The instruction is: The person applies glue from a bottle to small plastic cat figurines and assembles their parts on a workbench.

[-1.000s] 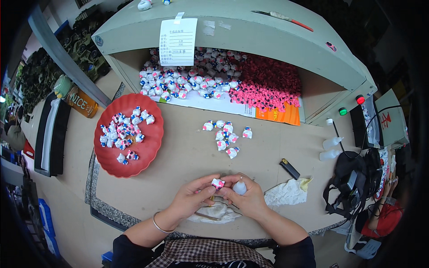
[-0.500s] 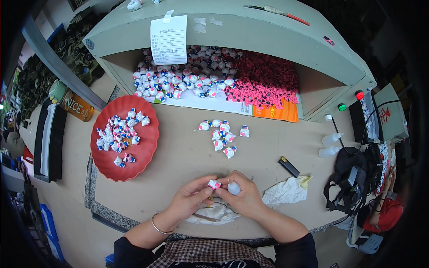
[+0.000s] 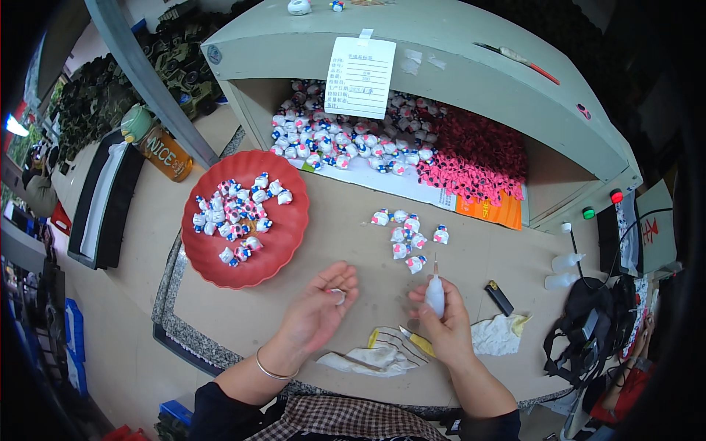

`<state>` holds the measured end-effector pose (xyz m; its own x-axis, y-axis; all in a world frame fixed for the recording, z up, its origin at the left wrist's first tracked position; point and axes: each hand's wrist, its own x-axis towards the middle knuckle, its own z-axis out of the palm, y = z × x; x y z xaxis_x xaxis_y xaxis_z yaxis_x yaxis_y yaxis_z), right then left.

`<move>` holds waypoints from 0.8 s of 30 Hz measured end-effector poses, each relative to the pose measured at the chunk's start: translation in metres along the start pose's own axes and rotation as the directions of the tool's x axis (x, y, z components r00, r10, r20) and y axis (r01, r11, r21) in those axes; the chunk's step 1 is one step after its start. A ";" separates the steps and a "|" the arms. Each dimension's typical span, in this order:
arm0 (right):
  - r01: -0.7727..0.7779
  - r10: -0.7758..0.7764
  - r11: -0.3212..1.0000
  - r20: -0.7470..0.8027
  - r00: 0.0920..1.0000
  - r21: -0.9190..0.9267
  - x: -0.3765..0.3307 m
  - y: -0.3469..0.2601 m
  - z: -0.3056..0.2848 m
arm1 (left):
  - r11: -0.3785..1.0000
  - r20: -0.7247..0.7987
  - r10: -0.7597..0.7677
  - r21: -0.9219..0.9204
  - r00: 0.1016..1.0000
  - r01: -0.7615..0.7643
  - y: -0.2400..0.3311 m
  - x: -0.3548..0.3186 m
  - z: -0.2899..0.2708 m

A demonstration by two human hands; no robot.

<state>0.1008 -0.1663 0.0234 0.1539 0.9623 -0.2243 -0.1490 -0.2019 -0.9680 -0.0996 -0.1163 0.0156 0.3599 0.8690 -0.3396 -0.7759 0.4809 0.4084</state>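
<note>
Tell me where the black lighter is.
In the head view, the black lighter lies on the table, just right of the right hand holding a small glue bottle, above a crumpled cloth.

Workstation surroundings, seen from above.
You sit at a tan worktable (image 3: 353, 220) with a speckled stone edge (image 3: 176, 323). Ahead of you stands a pale green hooded cabinet (image 3: 471, 51), open at the front, with a paper sheet (image 3: 360, 77) taped to its top edge and a red lamp (image 3: 616, 195) and green lamp (image 3: 588, 213) on its right side. To your left lies a black tray (image 3: 107, 195); a grey beam (image 3: 147, 81) runs diagonally behind it. Lighting is even.
</note>
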 end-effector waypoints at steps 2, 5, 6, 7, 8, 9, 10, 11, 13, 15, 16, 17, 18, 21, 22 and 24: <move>0.098 -0.092 0.993 0.096 0.991 -0.066 0.002 -0.012 -0.002 | 0.990 0.017 -0.078 0.122 0.997 0.076 -0.006 -0.003 0.006; 0.177 -0.175 0.984 0.208 0.963 0.005 0.001 -0.019 0.006 | 0.954 0.096 -0.279 0.137 0.955 0.265 -0.006 -0.004 0.011; 0.177 -0.174 0.984 0.200 0.964 0.001 0.000 -0.019 0.009 | 0.952 0.100 -0.287 0.136 0.953 0.273 -0.009 -0.003 0.008; 0.233 -0.214 0.971 0.225 0.951 -0.061 0.000 -0.018 0.013 | 0.946 0.104 -0.306 0.149 0.946 0.289 -0.012 -0.003 0.002; 0.288 -0.251 0.950 0.253 0.934 -0.121 -0.001 -0.018 0.016 | 0.938 0.107 -0.325 0.161 0.940 0.306 -0.015 -0.002 -0.001; 0.286 -0.250 0.950 0.250 0.935 -0.122 0.000 -0.016 0.018 | 0.937 0.107 -0.328 0.162 0.939 0.309 -0.017 -0.003 0.001; 0.303 -0.245 0.933 0.277 0.929 -0.194 0.000 -0.014 0.020 | 0.948 0.061 -0.291 0.156 0.955 0.279 -0.020 -0.004 0.004; 0.320 -0.237 0.910 0.302 0.923 -0.264 0.000 -0.013 0.020 | 0.957 0.016 -0.253 0.153 0.967 0.248 -0.022 -0.004 0.006; 0.362 -0.272 0.884 0.302 0.914 -0.297 0.000 -0.012 0.019 | 0.959 0.058 -0.228 0.188 0.972 0.214 -0.023 -0.005 0.007; 0.404 -0.309 0.853 0.306 0.901 -0.330 -0.002 -0.011 0.017 | 0.959 0.104 -0.201 0.221 0.974 0.175 -0.023 -0.005 0.004; 0.394 -0.298 0.854 0.300 0.906 -0.339 -0.003 -0.009 0.016 | 0.895 0.133 -0.213 0.423 0.968 0.139 -0.020 -0.004 -0.003; 0.384 -0.289 0.855 0.294 0.911 -0.349 -0.003 -0.009 0.014 | 0.792 0.158 -0.230 0.604 0.960 0.090 -0.020 -0.003 -0.008; 0.385 -0.289 0.855 0.296 0.910 -0.348 -0.005 -0.009 0.015 | 0.792 0.158 -0.228 0.604 0.961 0.089 -0.023 -0.002 -0.014; 0.340 -0.259 0.892 0.281 0.924 -0.298 -0.009 -0.009 0.014 | 0.552 0.364 -0.042 0.785 0.931 -0.282 -0.027 -0.003 -0.019; 0.353 -0.280 0.898 0.279 0.919 -0.261 -0.011 -0.005 0.012 | 0.615 0.288 -0.118 0.772 0.950 -0.158 -0.025 -0.004 -0.013; 0.367 -0.303 0.903 0.275 0.913 -0.224 -0.013 -0.007 0.009 | 0.663 0.217 -0.200 0.748 0.956 -0.031 -0.023 -0.005 -0.010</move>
<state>0.0905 -0.1759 0.0341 -0.0826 0.9894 0.1194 0.1405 0.1301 -0.9815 -0.0887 -0.1326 -0.0004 0.6112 0.7596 -0.2223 -0.1382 0.3790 0.9150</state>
